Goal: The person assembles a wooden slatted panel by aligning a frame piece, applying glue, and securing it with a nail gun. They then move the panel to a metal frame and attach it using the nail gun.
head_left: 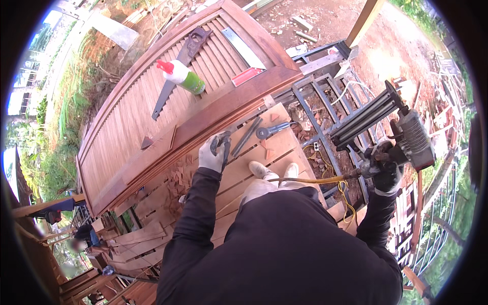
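- gripping a nail gun (414, 134) in head view, the gloved right hand (385, 166) has its fingers wrapped round the handle, well out to the person's right.
- an orange hose (315, 179) runs from the handle across the person's front.
- the gloved left hand (211, 153) has its fingers bent beside the near edge of a slatted wooden panel (122, 127); whether it grasps anything, i cannot tell.
- on that panel are a handsaw (163, 99), a green-and-white bottle (185, 79) overlapping its blade, and a square (244, 48) with a red stock.
- near the left hand, dark strips (247, 136) and a blue power tool (274, 130) lie on a plank platform (244, 185).
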Demonstrator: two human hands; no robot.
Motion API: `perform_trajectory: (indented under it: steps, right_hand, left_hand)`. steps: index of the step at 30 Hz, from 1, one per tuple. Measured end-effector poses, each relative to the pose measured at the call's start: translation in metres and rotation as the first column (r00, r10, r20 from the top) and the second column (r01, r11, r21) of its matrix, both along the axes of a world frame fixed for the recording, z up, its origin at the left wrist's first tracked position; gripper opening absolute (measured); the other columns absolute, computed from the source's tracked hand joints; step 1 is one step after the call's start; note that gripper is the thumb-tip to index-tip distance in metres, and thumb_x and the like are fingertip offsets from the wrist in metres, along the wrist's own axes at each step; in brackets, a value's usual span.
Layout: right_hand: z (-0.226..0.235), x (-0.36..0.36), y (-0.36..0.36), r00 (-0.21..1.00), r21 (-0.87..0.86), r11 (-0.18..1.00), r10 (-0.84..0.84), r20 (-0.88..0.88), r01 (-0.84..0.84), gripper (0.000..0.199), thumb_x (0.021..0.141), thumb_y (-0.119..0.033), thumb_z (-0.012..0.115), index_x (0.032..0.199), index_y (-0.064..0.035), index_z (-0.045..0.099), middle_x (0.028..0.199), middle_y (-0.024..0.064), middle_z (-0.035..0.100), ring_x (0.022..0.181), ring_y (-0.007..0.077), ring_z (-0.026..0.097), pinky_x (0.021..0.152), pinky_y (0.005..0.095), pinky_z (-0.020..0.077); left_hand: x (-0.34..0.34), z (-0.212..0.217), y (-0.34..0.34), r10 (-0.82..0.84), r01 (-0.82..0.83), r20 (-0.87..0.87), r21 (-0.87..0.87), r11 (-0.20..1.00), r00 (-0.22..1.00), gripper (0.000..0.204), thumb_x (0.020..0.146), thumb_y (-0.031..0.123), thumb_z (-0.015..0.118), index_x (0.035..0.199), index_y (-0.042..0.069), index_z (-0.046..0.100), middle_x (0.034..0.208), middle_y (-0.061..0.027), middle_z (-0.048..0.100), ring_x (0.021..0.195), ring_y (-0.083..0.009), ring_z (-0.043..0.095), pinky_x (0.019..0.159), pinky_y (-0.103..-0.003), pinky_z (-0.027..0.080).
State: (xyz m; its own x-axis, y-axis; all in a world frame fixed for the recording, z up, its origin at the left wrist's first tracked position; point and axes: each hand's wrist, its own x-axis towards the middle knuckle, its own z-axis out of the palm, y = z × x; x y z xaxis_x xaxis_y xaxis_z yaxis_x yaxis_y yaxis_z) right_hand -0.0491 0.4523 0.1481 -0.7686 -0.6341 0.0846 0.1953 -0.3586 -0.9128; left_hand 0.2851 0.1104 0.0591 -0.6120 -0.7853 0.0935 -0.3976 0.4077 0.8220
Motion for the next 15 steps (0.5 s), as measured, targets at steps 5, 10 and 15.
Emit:
perform_trajectory:
  steps: [5, 10, 15]
  right_hand:
    - [0.043, -0.021, -0.041, 0.99, 0.131, 0.99, 0.072, -0.122, -0.056, 0.064, 0.086, -0.03, 0.069, 0.132, 0.01, 0.051, 0.081, 0.0065, 0.057, 0.063, 0.0154, 0.057, 0.061, 0.0331, 0.0515]
    - [0.07, -0.036, -0.083, 0.976, 0.425, 0.894, 0.198, -0.089, -0.142, 0.055, 0.084, -0.015, 0.069, 0.132, 0.0072, 0.053, 0.089, 0.0069, 0.064, 0.067, 0.0126, 0.062, 0.058, 0.0239, 0.0507]
    - [0.076, -0.059, -0.143, 0.928, 0.719, 0.619, 0.357, 0.101, -0.317, 0.048, 0.088, 0.003, 0.065, 0.134, 0.0003, 0.054, 0.09, 0.007, 0.068, 0.07, 0.0126, 0.067, 0.055, 0.0231, 0.052]
  left_hand:
    - [-0.091, 0.023, -0.055, -0.135, 0.125, -0.154, -0.069, 0.99, 0.979, 0.028, 0.089, 0.007, 0.061, 0.116, 0.003, 0.068, 0.11, -0.0149, 0.072, 0.102, -0.0316, 0.069, 0.092, -0.037, 0.053]
    - [-0.214, 0.055, -0.105, -0.178, 0.144, -0.121, -0.248, 0.958, 0.977, 0.028, 0.094, 0.022, 0.061, 0.117, 0.008, 0.068, 0.111, -0.0152, 0.071, 0.103, -0.0358, 0.066, 0.092, -0.042, 0.052]
    - [-0.318, 0.024, -0.171, -0.249, 0.322, 0.213, -0.461, 0.827, 0.945, 0.034, 0.097, 0.033, 0.055, 0.124, 0.014, 0.067, 0.121, -0.0136, 0.067, 0.116, -0.0327, 0.06, 0.102, -0.043, 0.045]
